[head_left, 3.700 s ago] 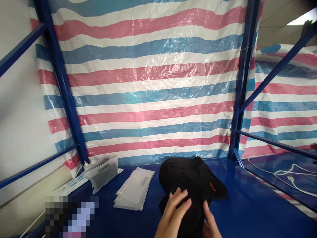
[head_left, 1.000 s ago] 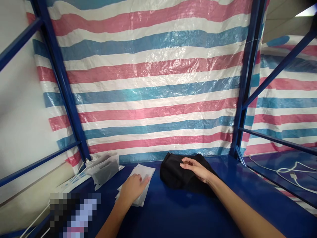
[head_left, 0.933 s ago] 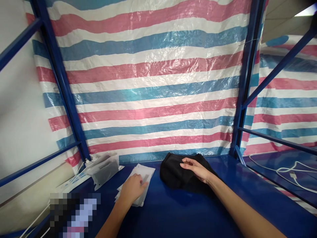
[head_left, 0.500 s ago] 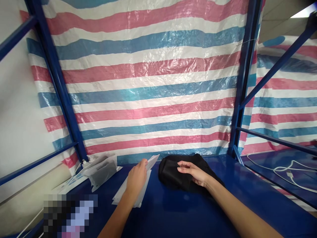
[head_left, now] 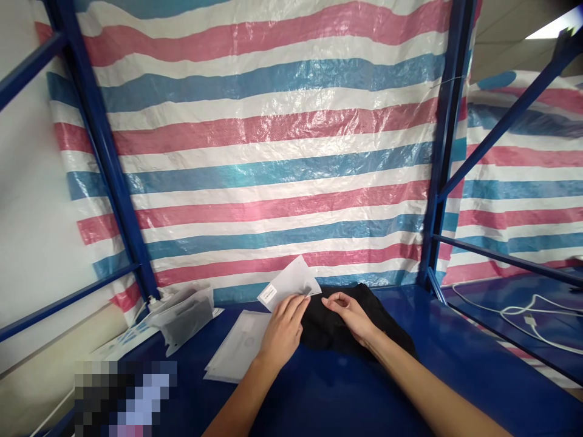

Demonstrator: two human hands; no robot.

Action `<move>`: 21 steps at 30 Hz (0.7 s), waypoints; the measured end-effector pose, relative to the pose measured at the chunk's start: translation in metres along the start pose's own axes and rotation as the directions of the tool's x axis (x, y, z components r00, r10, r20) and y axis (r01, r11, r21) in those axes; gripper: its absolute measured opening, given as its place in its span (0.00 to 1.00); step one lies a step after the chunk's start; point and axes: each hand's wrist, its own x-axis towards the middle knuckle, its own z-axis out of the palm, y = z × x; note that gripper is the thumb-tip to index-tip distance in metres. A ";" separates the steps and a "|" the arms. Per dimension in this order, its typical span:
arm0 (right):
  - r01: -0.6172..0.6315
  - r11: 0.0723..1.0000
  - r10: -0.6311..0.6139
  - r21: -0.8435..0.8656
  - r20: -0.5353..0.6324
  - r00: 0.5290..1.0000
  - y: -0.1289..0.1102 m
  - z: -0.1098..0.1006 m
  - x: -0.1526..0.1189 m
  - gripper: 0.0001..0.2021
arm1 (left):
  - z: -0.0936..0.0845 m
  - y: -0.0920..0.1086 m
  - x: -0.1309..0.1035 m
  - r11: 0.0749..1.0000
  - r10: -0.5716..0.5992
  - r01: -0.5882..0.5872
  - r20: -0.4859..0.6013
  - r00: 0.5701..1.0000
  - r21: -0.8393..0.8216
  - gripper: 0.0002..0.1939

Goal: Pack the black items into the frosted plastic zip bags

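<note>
My left hand (head_left: 285, 328) pinches a frosted plastic zip bag (head_left: 291, 282) by its lower right corner. The bag is tilted and carries a small white label with print. Close to that corner is my right hand (head_left: 350, 312), its fingers loosely curled and the thumb apart from them, with nothing visible in it. Under both hands lies a folded black cloth item (head_left: 378, 309), perhaps a garment; its kind is unclear. A stack of similar frosted bags (head_left: 237, 346) rests flat on the blue tabletop (head_left: 310, 394), left of my left wrist.
At the left back stands a translucent pouch (head_left: 186, 315) beside white pump tops. A pixelated object (head_left: 132, 400) is at the lower left. Blue metal posts (head_left: 439, 200) frame the striped plastic sheet (head_left: 282, 164). A white cable (head_left: 519, 309) lies on the right.
My left hand has lifted the frosted bag off the stack and moved right, turning its labelled side into view. My right hand has shifted slightly left, and the hands are closer together.
</note>
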 end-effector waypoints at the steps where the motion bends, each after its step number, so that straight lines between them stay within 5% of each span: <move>1: 0.041 0.999 -0.041 0.006 -0.005 0.999 0.002 0.003 0.000 0.24 | -0.002 0.004 0.002 0.999 0.030 -0.030 0.007 1.000 -0.014 0.47; 6: 0.036 0.997 -0.039 0.071 0.037 0.999 0.003 0.009 -0.004 0.25 | -0.013 0.011 0.004 0.993 0.107 -0.103 0.068 0.992 -0.064 0.47; 12: 0.043 0.996 -0.046 0.073 0.048 0.998 -0.002 0.003 -0.002 0.25 | -0.013 -0.014 -0.010 0.999 0.041 -0.040 0.056 0.998 -0.018 0.48; 21: -0.047 0.977 0.036 0.209 0.055 0.998 -0.006 0.011 -0.007 0.27 | -0.021 -0.031 -0.010 0.978 0.083 -0.096 0.079 0.993 0.187 0.47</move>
